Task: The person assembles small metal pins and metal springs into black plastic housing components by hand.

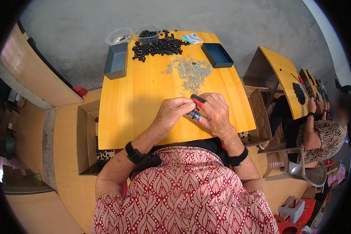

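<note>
Nearest the cam: person in a red/white leaf-print top, black wristbands on both arms, sitting at a yellow wooden table [144,117]. Both hands meet near the table's front edge. Left hand [174,112] is pinched w/ fingertips on a small black cylindrical part [194,115], holding it just above the tabletop. Right hand [216,114] is wrapped around a red-and-black handled tool [199,101], prob a screwdriver, tip end pointing down at the part. Can't see the tip itself.

Just past the hands: loose scatter of small silvery screws [191,72] mid-table. Further back, a pile of black parts [160,46], w/ a grey tray [116,61] on the left and a dark blue tray [217,55] on the right. Two clear plastic tubs [133,36] at the far edge.

Cardboard box [85,136] on the floor to the left. Another person [323,132] works at the next table, off right.
</note>
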`<state>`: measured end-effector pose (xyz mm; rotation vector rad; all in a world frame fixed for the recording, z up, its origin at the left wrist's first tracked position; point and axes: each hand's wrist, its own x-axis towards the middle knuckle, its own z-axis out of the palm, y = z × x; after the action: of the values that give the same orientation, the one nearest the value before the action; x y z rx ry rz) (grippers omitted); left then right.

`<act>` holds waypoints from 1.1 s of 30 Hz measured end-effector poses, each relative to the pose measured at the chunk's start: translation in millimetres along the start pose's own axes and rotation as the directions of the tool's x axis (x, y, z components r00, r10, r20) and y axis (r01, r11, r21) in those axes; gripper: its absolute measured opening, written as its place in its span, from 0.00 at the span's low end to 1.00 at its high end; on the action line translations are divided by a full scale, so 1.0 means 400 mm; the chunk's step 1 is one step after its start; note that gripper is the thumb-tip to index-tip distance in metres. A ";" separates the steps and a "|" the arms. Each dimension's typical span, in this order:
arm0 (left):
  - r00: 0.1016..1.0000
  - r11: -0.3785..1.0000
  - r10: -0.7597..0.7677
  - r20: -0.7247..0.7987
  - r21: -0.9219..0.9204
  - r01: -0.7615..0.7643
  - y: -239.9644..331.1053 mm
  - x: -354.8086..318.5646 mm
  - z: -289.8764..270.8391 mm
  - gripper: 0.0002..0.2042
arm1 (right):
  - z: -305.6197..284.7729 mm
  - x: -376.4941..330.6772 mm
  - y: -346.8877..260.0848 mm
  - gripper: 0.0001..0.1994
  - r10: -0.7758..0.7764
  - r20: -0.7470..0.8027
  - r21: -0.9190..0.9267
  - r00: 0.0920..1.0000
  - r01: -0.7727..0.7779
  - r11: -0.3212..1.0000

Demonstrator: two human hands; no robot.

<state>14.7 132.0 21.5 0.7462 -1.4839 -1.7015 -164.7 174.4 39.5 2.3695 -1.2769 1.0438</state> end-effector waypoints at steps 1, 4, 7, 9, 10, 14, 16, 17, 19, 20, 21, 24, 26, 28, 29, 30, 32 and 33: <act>1.000 1.000 0.006 0.009 0.005 -0.006 0.002 -0.001 0.000 0.10 | -0.003 0.002 0.000 0.19 0.000 0.000 0.002 1.000 0.000 1.000; 1.000 1.000 0.019 -0.015 0.002 -0.019 -0.003 0.001 0.002 0.10 | -0.005 0.005 0.000 0.19 0.004 -0.010 -0.037 1.000 -0.004 0.999; 1.000 0.998 0.006 -0.007 0.056 -0.005 -0.010 0.001 -0.003 0.10 | 0.003 0.002 0.000 0.18 -0.038 0.006 -0.021 0.999 0.038 0.999; 1.000 0.997 0.007 0.002 0.078 -0.007 -0.004 -0.002 -0.001 0.11 | 0.001 -0.004 -0.002 0.16 0.023 0.087 -0.004 0.996 -0.023 1.000; 1.000 0.995 0.008 0.011 0.100 -0.009 -0.001 -0.005 0.001 0.11 | 0.001 -0.004 -0.001 0.16 0.023 0.090 -0.002 0.996 -0.023 1.000; 1.000 0.998 0.010 0.016 0.069 -0.011 0.002 -0.009 0.004 0.11 | -0.004 0.000 -0.001 0.15 0.033 0.110 0.012 0.993 -0.035 0.999; 0.999 0.995 -0.022 0.045 0.102 0.018 -0.002 -0.008 0.004 0.12 | -0.003 -0.003 0.006 0.15 0.022 0.113 0.023 0.993 -0.025 0.999; 0.999 0.995 -0.025 0.045 0.100 0.020 0.001 -0.006 0.003 0.12 | 0.000 -0.009 0.014 0.15 -0.001 0.103 0.027 0.995 -0.002 1.000; 0.997 0.993 -0.052 0.050 0.107 0.046 0.010 -0.009 0.004 0.13 | 0.000 -0.010 0.014 0.15 -0.020 0.099 0.036 0.995 0.017 0.999; 0.997 0.993 -0.056 0.049 0.103 0.051 0.007 -0.008 0.002 0.13 | -0.004 -0.005 0.012 0.15 -0.014 0.087 0.047 0.996 0.010 0.999; 0.997 0.994 -0.066 0.049 0.095 0.061 0.005 -0.002 -0.004 0.13 | -0.005 0.000 0.011 0.14 -0.009 0.073 0.055 0.997 0.005 0.998; 0.996 0.996 -0.092 0.016 0.003 0.092 -0.004 0.001 -0.009 0.15 | 0.011 -0.013 0.022 0.14 -0.023 0.021 0.044 1.000 0.022 0.999; 0.994 0.991 -0.110 -0.018 -0.074 0.108 -0.006 0.009 -0.008 0.16 | 0.008 -0.012 0.027 0.14 -0.016 0.014 0.055 1.000 0.015 0.998; 0.993 0.988 -0.103 -0.056 -0.119 0.096 -0.017 0.015 -0.013 0.18 | 0.017 -0.011 0.024 0.14 -0.012 0.020 0.065 1.000 0.011 0.998; 0.993 0.988 -0.103 -0.058 -0.119 0.096 -0.019 0.017 -0.012 0.18 | 0.025 -0.010 0.023 0.14 -0.023 0.002 0.079 1.000 0.023 0.997; 0.995 0.990 -0.082 -0.063 -0.120 0.074 -0.021 0.018 -0.008 0.18 | 0.029 -0.011 0.021 0.14 -0.032 -0.016 0.091 0.999 0.033 0.995; 0.996 0.992 -0.058 -0.066 -0.118 0.050 -0.023 0.021 -0.003 0.18 | 0.034 -0.016 0.015 0.14 -0.019 -0.005 0.096 1.000 0.020 0.995; 0.996 0.992 -0.061 -0.065 -0.118 0.053 -0.025 0.025 -0.002 0.19 | 0.039 -0.017 0.014 0.14 -0.011 0.004 0.104 1.000 0.011 0.995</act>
<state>8.3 124.0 12.1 0.7831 -1.3157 -1.7707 -164.4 167.1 23.2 2.4537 -1.2380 1.1281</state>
